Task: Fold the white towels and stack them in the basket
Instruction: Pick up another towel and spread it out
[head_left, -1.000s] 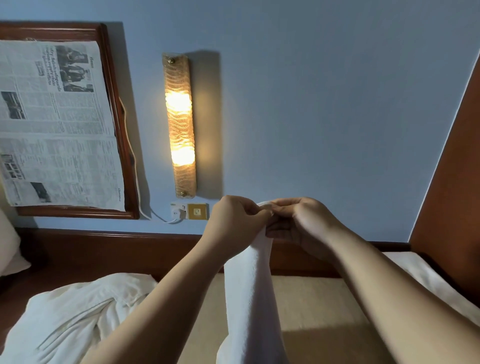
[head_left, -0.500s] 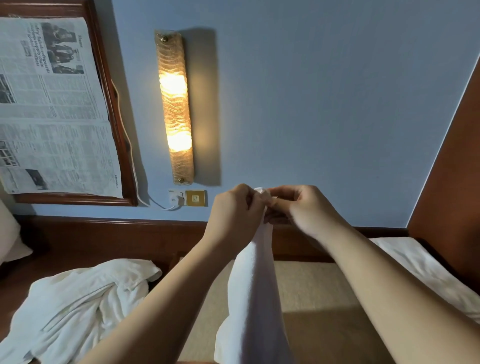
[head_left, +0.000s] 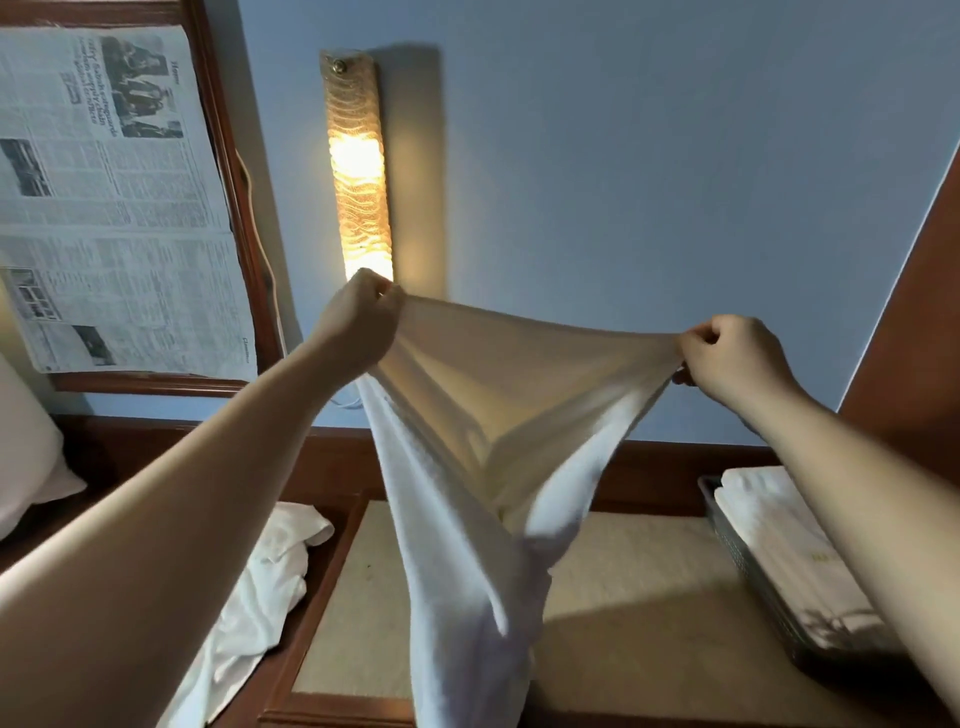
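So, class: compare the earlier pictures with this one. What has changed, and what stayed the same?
The left hand and right hand moved apart, spreading the towel's top edge wide. Both kept pinching it. The crumpled towels at the left stayed put.

White towel (head_left: 467, 545) is hanging between the hands, top edge pulled taut: left hand (head_left: 358, 325) is pinching one corner, right hand (head_left: 737, 356) the other, held well apart. Cloth is sagging in a V below them, folds bunching and trailing down past the bottom of frame. Basket (head_left: 753, 577) is sitting below the right hand, folded white towels (head_left: 779, 540) lying flat inside. Unfolded white towels (head_left: 260, 597) are lying crumpled in a heap below the left forearm.
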